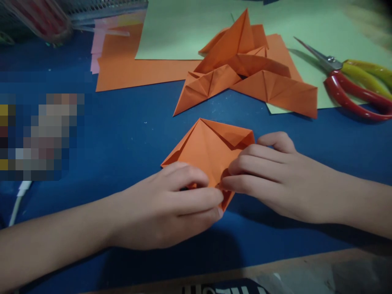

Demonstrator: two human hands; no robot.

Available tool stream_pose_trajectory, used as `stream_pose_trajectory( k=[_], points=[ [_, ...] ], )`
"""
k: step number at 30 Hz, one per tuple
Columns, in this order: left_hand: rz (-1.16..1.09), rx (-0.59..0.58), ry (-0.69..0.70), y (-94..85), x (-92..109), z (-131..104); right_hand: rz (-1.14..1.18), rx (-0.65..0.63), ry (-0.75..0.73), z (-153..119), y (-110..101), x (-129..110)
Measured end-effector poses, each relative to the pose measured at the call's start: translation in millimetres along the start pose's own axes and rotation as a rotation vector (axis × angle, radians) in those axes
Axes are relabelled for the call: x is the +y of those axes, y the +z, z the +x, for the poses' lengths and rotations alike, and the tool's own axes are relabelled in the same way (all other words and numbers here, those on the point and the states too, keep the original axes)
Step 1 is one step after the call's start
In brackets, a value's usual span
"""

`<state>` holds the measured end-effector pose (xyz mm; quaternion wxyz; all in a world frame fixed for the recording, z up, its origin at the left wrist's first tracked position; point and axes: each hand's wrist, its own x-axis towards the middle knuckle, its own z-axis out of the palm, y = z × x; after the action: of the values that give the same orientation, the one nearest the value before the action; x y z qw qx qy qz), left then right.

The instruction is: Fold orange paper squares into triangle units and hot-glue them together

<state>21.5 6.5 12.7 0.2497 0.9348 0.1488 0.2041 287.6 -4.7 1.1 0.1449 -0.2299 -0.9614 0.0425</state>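
An orange folded paper (205, 143) lies on the blue surface, its pointed corner facing away and its right and left edges folded inward. My left hand (180, 204) covers its lower left part, fingers curled onto the lower edge. From the right, my right hand (269, 171) presses curled fingers on the paper's right side, over the folded flaps. Both hands' fingertips come close together near the lower right corner. The thumbs are mostly hidden.
Folded orange pieces (245, 61) are piled beyond the paper. Behind them lie flat orange sheets (122, 65) and pale green sheets (183, 28). Scissors with red and yellow handles (343, 81) rest at right. A clear container (43, 16) stands top left, above a pixelated area and white cable (20, 200).
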Motion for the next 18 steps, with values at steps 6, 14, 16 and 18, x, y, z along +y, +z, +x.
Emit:
stream_pose_trajectory(
  k=[6,14,16,18],
  points=[
    [0.025,-0.071,0.111,3.5,-4.1,-2.7,-0.031,0.031,-0.027,1.9,-0.4,-3.1],
    [0.030,-0.066,0.107,5.5,-6.7,-3.0,0.041,-0.008,0.011,5.9,-10.1,-14.4],
    [0.030,-0.075,0.100,5.0,-6.0,-2.8,0.039,-0.021,0.020,6.4,-11.2,-17.0],
    [0.024,-0.091,0.088,3.9,-5.2,-2.6,0.023,-0.006,0.029,6.3,-11.2,-19.5]
  ],
)
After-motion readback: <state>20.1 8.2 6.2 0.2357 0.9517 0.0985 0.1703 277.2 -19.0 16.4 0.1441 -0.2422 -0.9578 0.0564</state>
